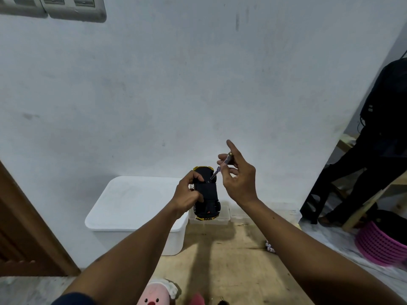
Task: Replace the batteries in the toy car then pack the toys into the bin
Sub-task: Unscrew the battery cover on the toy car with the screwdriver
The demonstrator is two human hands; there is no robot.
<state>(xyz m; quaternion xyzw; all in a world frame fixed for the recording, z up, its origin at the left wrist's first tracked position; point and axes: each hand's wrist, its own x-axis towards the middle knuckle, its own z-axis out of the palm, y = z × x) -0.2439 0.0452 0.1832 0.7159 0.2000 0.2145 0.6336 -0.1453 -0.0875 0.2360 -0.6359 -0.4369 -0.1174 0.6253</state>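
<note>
**Working the screw on the car's underside**

Holding the toy car (207,192) upside down in the air, the left hand (187,197) is closed around its left side, with the thumb on the dark belly. The car is raised in front of the white wall (154,95), its yellow nose pointing away from the person.

Just to the right of it, the right hand (239,179) pinches a small screwdriver (220,167) between the thumb and the bent fingers; the index finger is stretched up and free. The tip of the tool touches the underside near the far end, probably at the screw of the battery cover.

Below and to the left of the left hand stands the white bin (136,208), with its lid on. Near the person, at the bottom edge, a pink plush toy (155,293) lies on the wooden surface (231,260).

In my judgement, the danger is a slip. The tool is thin and held only by the fingertips, and the car has no support under it. If the tip is not straight in the screw, it can jump out and damage the screw head. A loosened screw may also fall and be lost on the floor.
</note>
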